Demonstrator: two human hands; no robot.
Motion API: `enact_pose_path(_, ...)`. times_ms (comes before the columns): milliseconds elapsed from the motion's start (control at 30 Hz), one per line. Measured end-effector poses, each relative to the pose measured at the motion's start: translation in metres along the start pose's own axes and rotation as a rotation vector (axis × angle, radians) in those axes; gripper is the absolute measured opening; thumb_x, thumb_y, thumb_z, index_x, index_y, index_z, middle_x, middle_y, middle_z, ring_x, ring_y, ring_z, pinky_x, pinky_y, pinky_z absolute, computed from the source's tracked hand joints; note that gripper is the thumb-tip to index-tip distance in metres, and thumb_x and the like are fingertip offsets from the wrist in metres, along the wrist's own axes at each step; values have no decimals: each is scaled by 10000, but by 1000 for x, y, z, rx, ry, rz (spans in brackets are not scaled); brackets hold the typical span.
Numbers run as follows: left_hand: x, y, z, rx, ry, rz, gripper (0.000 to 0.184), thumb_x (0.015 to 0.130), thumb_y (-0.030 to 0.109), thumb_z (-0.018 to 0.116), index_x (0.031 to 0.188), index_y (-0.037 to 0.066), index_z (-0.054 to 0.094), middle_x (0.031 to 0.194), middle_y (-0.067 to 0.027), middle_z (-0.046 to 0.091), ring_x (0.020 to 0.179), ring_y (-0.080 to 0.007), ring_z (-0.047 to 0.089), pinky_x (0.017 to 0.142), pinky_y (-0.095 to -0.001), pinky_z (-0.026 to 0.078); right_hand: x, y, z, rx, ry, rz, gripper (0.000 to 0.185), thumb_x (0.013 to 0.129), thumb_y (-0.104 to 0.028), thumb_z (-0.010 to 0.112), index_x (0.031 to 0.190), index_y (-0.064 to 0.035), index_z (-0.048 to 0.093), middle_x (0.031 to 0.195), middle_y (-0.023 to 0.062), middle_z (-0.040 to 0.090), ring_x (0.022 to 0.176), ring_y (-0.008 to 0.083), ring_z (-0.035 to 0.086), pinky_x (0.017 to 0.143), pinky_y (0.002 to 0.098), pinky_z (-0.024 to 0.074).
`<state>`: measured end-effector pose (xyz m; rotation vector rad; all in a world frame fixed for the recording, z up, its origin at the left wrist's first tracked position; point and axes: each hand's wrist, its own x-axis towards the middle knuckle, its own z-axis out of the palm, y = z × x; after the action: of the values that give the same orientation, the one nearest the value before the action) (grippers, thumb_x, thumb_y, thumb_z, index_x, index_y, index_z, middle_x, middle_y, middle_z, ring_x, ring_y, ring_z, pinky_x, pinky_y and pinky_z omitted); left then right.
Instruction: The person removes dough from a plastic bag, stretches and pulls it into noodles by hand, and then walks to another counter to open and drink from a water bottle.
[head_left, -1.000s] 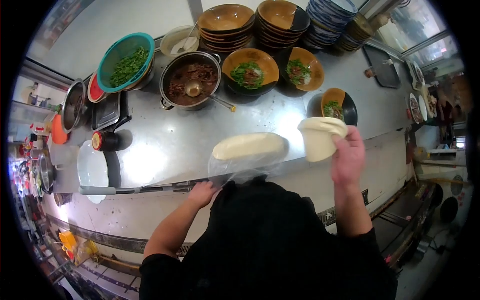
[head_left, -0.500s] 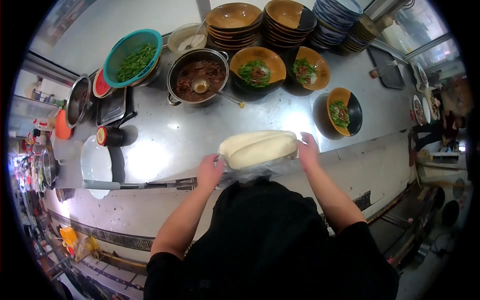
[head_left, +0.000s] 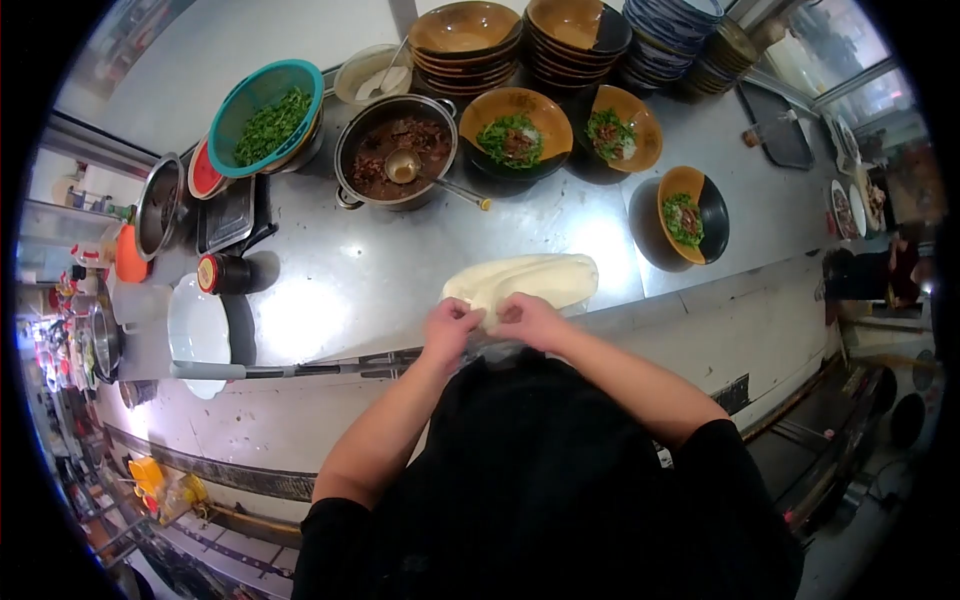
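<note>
A long pale piece of dough (head_left: 545, 278) lies on the steel counter close to my body, with clear plastic under its near edge. My left hand (head_left: 455, 328) pinches the dough at its near left edge. Just beside it, my right hand (head_left: 525, 320) pinches the same edge, the fingertips of both hands a short gap apart. Beyond the dough stand a pot of dark meat stew (head_left: 395, 150) with a ladle in it and a brown-and-black bowl (head_left: 550, 125) holding greens and meat.
Two similar filled bowls (head_left: 640, 125) (head_left: 712, 220) stand to the right. Stacked bowls (head_left: 465, 45) line the back. At left are a teal basket of greens (head_left: 225, 125), a dark jar (head_left: 225, 273), a white dish (head_left: 198, 325) and a grey-handled tool (head_left: 235, 370) along the front edge. A person stands far right.
The dough piece that my right hand held up at the right now lies with the other dough. Both hands have come together at its near left edge.
</note>
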<state>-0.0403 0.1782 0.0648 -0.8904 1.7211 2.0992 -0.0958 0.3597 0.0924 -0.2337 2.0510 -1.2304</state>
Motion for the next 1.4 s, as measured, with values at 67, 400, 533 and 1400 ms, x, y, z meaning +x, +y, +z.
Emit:
enact_pose_path(67,-1,5,7,-68,-40,21,181,793,49,667,901,48,522,754,-36,539,685,-126,527,603,-265,436,-2,-12,-1,-118,5,-1,400,704,-284,764,925,-13,568,826,125,630,747,210,603,694,324,486)
enact_pose_path(400,1,30,21,-138,-76,52,327,767,1,677,1034,-13,489,922,-105,606,847,-181,601,764,-287,510,2,-4,-12,70,84,-35,271,795,-218,703,913,-12,573,819,87,644,725,148,597,667,275,484)
enact_pose_path(533,6,28,25,18,-86,145,377,736,-39,692,1053,-27,487,965,-117,605,875,-179,602,786,-294,509,4,-2,-18,264,18,36,183,859,-165,637,912,4,592,820,60,640,715,117,585,654,248,483)
enact_pose_path(1400,24,3,-1,380,238,102,371,732,27,572,1095,-24,516,1027,-166,580,923,-259,576,823,-345,471,-9,36,-93,619,1071,127,204,913,-197,516,1001,-16,483,897,77,528,860,170,496,779,338,424)
